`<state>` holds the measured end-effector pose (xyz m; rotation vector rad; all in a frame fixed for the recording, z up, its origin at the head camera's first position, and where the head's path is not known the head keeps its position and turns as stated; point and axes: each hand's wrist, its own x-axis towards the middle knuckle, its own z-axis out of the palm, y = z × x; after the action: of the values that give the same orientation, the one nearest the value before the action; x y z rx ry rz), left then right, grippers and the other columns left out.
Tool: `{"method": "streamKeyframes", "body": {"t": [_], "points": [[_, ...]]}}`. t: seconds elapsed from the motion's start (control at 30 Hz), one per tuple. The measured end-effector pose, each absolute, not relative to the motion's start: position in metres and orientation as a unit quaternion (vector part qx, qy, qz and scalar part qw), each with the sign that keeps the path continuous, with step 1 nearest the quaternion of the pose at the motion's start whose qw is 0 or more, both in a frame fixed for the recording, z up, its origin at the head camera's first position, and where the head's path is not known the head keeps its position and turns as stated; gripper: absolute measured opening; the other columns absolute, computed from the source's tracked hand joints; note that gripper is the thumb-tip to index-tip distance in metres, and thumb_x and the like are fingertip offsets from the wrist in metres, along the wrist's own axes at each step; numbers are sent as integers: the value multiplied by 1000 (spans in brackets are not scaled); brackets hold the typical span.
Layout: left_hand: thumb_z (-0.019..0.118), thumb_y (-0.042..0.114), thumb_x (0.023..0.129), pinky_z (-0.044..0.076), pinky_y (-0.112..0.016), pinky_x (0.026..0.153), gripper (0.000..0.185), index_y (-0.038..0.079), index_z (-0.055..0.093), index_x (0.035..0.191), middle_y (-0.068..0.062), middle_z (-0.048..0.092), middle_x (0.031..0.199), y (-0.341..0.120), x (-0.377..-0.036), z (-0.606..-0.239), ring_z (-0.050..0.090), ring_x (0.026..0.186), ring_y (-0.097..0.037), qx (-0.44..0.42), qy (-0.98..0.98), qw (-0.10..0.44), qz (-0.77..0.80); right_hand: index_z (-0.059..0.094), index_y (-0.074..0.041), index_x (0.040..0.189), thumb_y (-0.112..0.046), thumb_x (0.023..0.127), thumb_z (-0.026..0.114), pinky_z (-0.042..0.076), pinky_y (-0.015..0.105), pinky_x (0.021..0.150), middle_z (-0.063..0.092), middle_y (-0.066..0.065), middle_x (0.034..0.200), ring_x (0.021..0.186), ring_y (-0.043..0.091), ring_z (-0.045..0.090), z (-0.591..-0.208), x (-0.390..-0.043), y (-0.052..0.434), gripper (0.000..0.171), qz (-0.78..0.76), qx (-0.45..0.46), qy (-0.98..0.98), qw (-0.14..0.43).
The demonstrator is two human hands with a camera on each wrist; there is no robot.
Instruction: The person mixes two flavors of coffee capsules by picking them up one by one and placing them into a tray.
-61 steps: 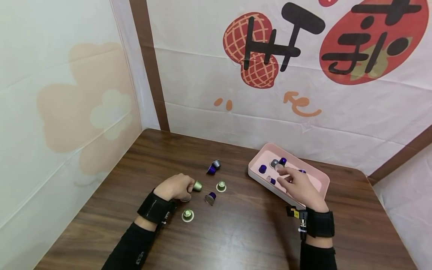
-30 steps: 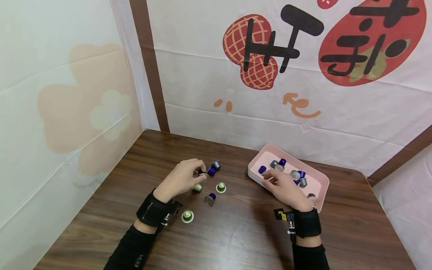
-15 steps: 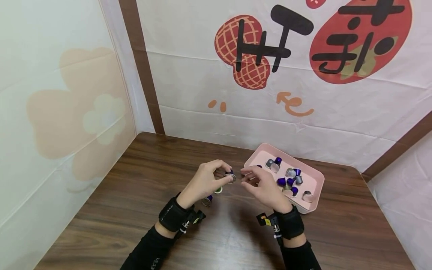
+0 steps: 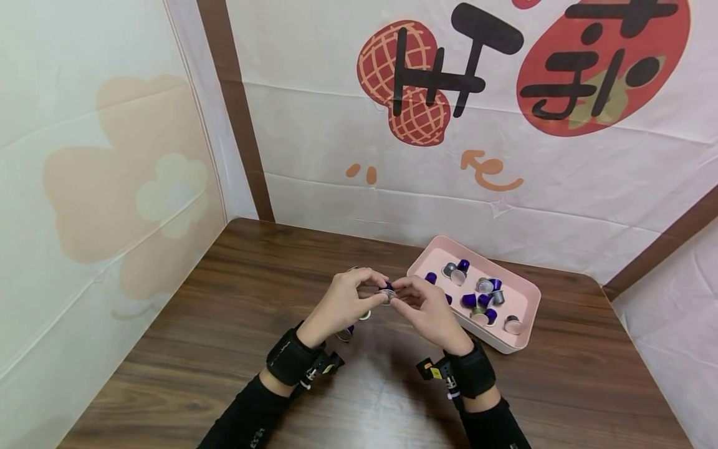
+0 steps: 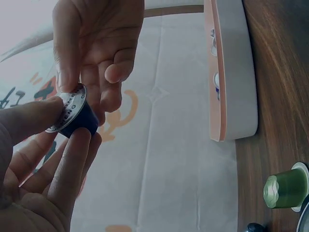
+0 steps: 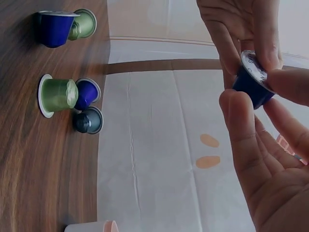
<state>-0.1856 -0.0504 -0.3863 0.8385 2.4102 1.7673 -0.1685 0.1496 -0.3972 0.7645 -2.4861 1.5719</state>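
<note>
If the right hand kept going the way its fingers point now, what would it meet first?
The blue capsule, which both hands already pinch between them, and right behind it the left hand. The right hand points left, away from the pink tray. Depth is unclear, but the wrist views show contact with the capsule.

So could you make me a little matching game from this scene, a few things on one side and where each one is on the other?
Things:
1. blue capsule
2. pink tray
3. green capsule
4. left hand

Places or states:
A. stands on the wooden table, touched by nobody
B. pinched in the air between fingers of both hands
C. on the table's far right, with capsules lying in it
D. meets the right hand above the table

Pairs: 1-B, 2-C, 3-A, 4-D
</note>
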Motion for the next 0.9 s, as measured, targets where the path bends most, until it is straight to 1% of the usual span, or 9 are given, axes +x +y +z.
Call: {"method": "streamKeyframes", "body": {"t": [0.13, 0.23, 0.43, 0.57, 0.7, 0.8, 0.9], "points": [[66, 10, 90, 52, -22, 75, 14, 10, 69, 104, -3, 65, 110, -50, -185, -387, 65, 94, -16, 275, 789, 2, 549, 60, -5, 108, -7, 90, 65, 53, 31, 78, 65, 9, 107, 89, 19, 65, -399, -169, 150, 19, 536, 254, -804, 53], [67, 11, 90, 52, -23, 75, 13, 12, 71, 102, -3, 64, 111, -50, -186, -388, 63, 95, -14, 279, 795, -13, 538, 60, -6, 106, -9, 90, 65, 53, 31, 78, 65, 8, 108, 89, 18, 65, -401, -170, 150, 17, 551, 253, -794, 47], [68, 16, 89, 51, -25, 76, 10, 14, 71, 98, 1, 64, 110, -49, -188, -391, 61, 95, -7, 305, 807, -20, 505, 59, -4, 101, -9, 89, 67, 54, 29, 72, 67, 8, 96, 84, 20, 65, -402, -169, 149, 16, 564, 234, -791, 25], [68, 12, 89, 51, -25, 77, 8, 12, 70, 97, 0, 64, 108, -52, -189, -390, 62, 95, -8, 331, 802, -3, 497, 58, -3, 101, -6, 88, 67, 54, 31, 71, 66, 9, 95, 83, 23, 65, -402, -168, 150, 16, 551, 234, -801, 23], [67, 12, 90, 51, -25, 77, 10, 13, 68, 99, 3, 63, 104, -62, -191, -386, 63, 93, -8, 342, 806, 26, 483, 58, -7, 100, -7, 87, 68, 53, 30, 71, 66, 5, 91, 81, 18, 64, -403, -167, 156, 16, 516, 223, -827, 35], [65, 16, 91, 50, -25, 77, 9, 16, 68, 100, 7, 63, 99, -74, -193, -384, 61, 90, -6, 339, 825, 47, 450, 59, -10, 96, -8, 85, 71, 52, 28, 69, 65, -1, 85, 78, 13, 62, -401, -168, 164, 16, 478, 208, -852, 46], [63, 18, 93, 49, -26, 76, 9, 17, 67, 101, 8, 63, 95, -87, -194, -381, 59, 86, -5, 341, 845, 64, 408, 58, -11, 91, -7, 82, 72, 53, 28, 68, 62, -2, 85, 78, 12, 62, -396, -170, 175, 17, 445, 197, -872, 46]]}}
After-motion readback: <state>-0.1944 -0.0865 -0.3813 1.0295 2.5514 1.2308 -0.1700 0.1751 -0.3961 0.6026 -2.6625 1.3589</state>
